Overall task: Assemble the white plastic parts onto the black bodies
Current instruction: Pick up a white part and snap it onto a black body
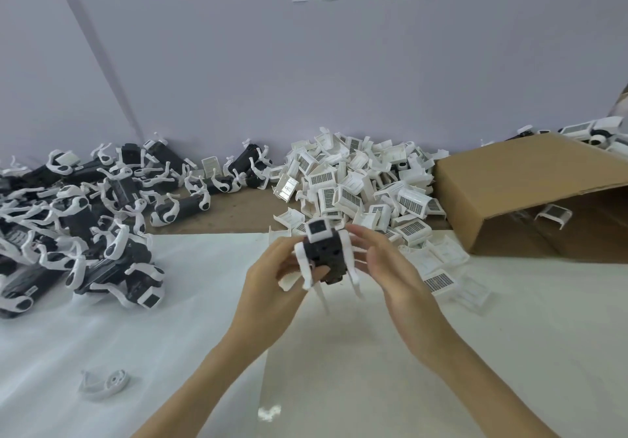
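Observation:
A black body (pixel 324 254) with white leg pieces on both sides and a white-framed face on top is held above the table's middle. My left hand (pixel 272 284) grips it from the left and below, fingers curled round a white leg. My right hand (pixel 387 267) is at its right side, fingers extended toward the right white leg; the contact is hidden. A pile of loose white plastic parts (pixel 360 186) lies behind. A heap of black bodies with white pieces (pixel 85 220) fills the left.
An open cardboard box (pixel 530 193) lies on its side at the right with a white part inside. A single white leg piece (pixel 103 383) lies at the front left on the white table cover (pixel 509 335). A wall stands close behind.

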`<state>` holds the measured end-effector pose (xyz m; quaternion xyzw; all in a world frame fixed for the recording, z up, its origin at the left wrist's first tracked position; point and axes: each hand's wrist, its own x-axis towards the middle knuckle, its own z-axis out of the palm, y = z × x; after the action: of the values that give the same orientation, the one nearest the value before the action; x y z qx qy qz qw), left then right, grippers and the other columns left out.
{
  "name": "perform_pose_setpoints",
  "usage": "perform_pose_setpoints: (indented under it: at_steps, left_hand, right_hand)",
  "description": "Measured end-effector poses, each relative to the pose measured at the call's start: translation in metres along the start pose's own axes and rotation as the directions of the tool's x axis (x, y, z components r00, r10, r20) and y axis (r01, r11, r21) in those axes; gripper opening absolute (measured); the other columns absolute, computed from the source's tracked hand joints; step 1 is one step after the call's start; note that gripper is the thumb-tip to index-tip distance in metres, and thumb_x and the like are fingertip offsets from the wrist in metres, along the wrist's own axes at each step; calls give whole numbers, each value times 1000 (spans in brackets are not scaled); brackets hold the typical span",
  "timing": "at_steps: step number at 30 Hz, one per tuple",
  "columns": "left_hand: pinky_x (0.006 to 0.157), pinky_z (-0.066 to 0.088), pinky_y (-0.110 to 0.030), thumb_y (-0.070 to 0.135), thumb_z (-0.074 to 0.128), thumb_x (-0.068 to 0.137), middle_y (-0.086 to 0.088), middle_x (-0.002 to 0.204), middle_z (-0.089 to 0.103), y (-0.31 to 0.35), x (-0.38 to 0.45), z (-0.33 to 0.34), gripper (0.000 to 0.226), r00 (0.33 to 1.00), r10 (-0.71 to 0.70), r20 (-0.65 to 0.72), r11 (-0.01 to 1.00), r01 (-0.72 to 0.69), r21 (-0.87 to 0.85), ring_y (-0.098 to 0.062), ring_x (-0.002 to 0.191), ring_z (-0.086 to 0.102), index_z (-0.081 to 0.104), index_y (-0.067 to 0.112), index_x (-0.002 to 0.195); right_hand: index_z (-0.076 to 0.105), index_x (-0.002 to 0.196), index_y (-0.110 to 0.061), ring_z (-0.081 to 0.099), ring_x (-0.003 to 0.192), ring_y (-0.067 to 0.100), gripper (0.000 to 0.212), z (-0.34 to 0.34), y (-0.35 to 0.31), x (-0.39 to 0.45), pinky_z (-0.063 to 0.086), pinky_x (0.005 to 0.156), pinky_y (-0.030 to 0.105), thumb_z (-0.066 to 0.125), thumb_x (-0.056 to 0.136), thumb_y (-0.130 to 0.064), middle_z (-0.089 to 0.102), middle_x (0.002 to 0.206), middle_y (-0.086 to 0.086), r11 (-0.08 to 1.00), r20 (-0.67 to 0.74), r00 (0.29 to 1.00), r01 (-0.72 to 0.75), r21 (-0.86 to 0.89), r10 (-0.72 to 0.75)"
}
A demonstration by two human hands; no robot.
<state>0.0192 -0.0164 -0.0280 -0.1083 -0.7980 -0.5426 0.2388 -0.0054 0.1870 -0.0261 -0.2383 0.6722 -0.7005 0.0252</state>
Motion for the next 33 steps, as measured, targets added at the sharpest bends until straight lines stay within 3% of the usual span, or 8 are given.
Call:
perform_pose_setpoints:
  at_steps: [4, 8, 11, 15, 20, 25, 28, 33]
  left_hand:
    - [85, 53, -15, 1, 76, 94, 6, 111, 80, 5, -2, 1, 35, 994, -92, 67, 967, 105, -234, -7, 103, 75, 73, 20, 124]
    - [92, 53, -20, 30, 88, 82, 13, 111, 78, -5, 2, -10, 54, 974, -34, 224, 999, 40, -20, -7, 107, 73, 65, 31, 130]
    - [101, 50, -20, 37, 96, 77, 10, 119, 74, -8, 4, -18, 82, 919, -97, 382, 993, 64, 97, -12, 117, 69, 50, 34, 145]
    - [90, 58, -30, 62, 71, 85, -1, 111, 77, 0, -4, 2, 62, 909, -289, 301, 907, 360, -219, -22, 102, 74, 60, 22, 132]
    - [91, 60, -42, 44, 64, 102, -12, 98, 78, 0, -2, 12, 32, 856, -511, 82, 779, 501, -377, -28, 80, 77, 70, 17, 118]
    - [78, 58, -32, 44, 58, 106, -14, 100, 78, -4, 5, 2, 34, 834, -551, -8, 769, 504, -393, -24, 77, 74, 69, 16, 122]
    - [68, 59, -24, 44, 60, 105, -15, 102, 78, -4, 6, 0, 34, 827, -562, -3, 751, 509, -420, -24, 77, 73, 70, 16, 121]
    - [71, 57, -25, 47, 65, 101, -13, 101, 77, -4, 5, 3, 33, 835, -550, 7, 757, 501, -420, -22, 75, 75, 70, 19, 117]
  right_hand:
    - [52, 141, -48, 53, 133, -2, 49, -3, 6, -3, 39, 107, 11, 69, 101, -25, 61, 139, -25, 926, 101, 990, 125, -357, -94]
    - [65, 125, -41, 70, 89, 6, 44, -4, 15, 0, 54, 81, 16, 80, 93, -16, 73, 100, -17, 895, -62, 980, 146, -421, -189]
    - [67, 129, -30, 65, 92, 1, 44, -12, 20, 1, 52, 83, 16, 80, 91, -11, 68, 110, -11, 799, -123, 954, 153, -582, -272]
    - [61, 139, -31, 63, 102, 5, 52, -24, 22, 3, 53, 87, 17, 77, 94, -13, 54, 123, -11, 597, 13, 935, 238, -766, -355]
    - [39, 150, -48, 50, 121, 0, 82, -41, 18, 8, 42, 105, 18, 86, 83, -40, 43, 134, -16, 688, 29, 998, 57, -724, -52]
    - [60, 121, -55, 33, 126, 10, 47, -86, -2, 6, 23, 102, 32, 75, 79, -70, 40, 131, -20, 282, -89, 951, -176, -943, 295]
    - [61, 123, -54, 27, 127, 9, 46, -95, -5, 2, 25, 102, 29, 82, 83, -47, 37, 138, -19, 358, -16, 905, -185, -915, 426]
    - [69, 127, -31, 54, 122, 7, 44, -79, 3, 11, 41, 96, 11, 85, 86, -37, 60, 128, -10, 554, -31, 981, -134, -822, 192]
